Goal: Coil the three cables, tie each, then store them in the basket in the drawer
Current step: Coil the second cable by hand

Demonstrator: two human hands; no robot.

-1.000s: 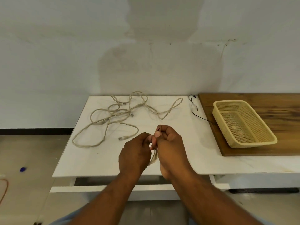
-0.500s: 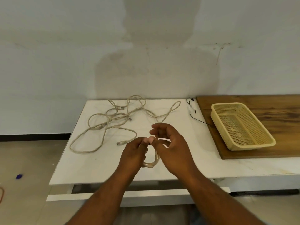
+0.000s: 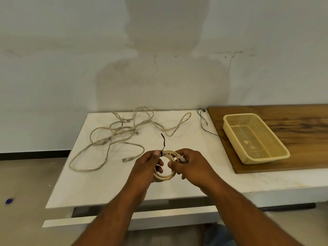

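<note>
Both hands (image 3: 190, 165) clamped on coil (image 3: 166, 176), tie (image 3: 163, 144) going on. Two cables (image 3: 113, 139) loose; basket (image 3: 255, 139) empty.

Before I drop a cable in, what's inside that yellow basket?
No cable lies in the basket; only its mesh floor with two pale patches shows. The near wall hides a strip of the floor.

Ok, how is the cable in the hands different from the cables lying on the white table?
The held cable is wound into a tight round coil; the loose cables sprawl in tangled loops. The held cable is gripped by the left hand and right hand, just above the white table; the loose cables lie flat, untouched. A black tie sticks up from the held cable; none shows on the loose cables. Both are beige with plug ends.
</note>
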